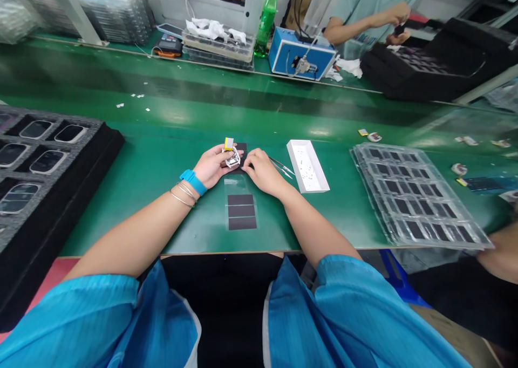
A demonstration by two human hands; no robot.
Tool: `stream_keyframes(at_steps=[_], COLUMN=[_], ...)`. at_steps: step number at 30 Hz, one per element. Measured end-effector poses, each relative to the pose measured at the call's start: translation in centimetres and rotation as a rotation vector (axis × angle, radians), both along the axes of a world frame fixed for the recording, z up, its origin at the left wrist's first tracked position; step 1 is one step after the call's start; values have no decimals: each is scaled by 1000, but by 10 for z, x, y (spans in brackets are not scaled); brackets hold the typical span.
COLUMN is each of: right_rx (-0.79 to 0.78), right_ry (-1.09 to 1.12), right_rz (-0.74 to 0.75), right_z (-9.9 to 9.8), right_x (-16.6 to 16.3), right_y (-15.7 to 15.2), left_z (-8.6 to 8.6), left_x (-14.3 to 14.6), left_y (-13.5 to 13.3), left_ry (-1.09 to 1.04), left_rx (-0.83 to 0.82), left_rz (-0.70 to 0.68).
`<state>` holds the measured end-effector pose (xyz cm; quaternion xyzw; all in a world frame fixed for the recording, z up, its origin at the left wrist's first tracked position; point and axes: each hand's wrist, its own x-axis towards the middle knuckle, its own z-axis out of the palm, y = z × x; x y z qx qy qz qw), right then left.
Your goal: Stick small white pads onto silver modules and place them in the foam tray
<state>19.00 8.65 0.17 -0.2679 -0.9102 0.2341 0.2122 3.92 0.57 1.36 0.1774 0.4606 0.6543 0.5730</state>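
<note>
— Blue sleeves [101,314] are listed first, lowest in view. What is held?

— A small metal part [232,156] with a yellow tag is pinched in the left hand [210,165], raised just above the green table [162,157], presumably for close work. Tweezers [282,167] are gripped in the right hand [262,171], fingers closed narrowly.

— Surroundings?

— Three flat dark strips [242,211] on clear film are laid just below; a white rectangular box [307,165] is kept beside the right hand; a clear ribbed tray [416,198] of dark squares is set further right.

Nothing could be read anywhere: the green bottle [267,17] and blue box [300,54] far beyond the hands showed no legible print.
</note>
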Motion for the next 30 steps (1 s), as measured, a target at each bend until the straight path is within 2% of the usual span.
stream_keyframes(at_steps=[2,5,7,9,12,15,22,30], right_rx=[58,83,12,-135,-360,-442,-479,-406], right_ry=[105,330,446,506,512,486,501,485], right_rz=[83,77,53,50,58,51,78,98], right_z=[10,24,28,25,16,10,12,5], right_x=[7,13,13,11,8,6,2,-1], right_y=[-5,-12,-15,-16,-16,-15,-18,-20], left_z=[1,1,2,3,6,8,7,7], left_x=[2,5,6,6,6,7,8,9], left_y=[0,-1,-4,-8,-12,-13,-13,-14], left_ry=[16,42,59,93,151,162,171,189], left_rx=[-2,2,-3,-30,-89,-112,-90,-90], left_rz=[18,25,8,-17,-53,-79,-122,-134])
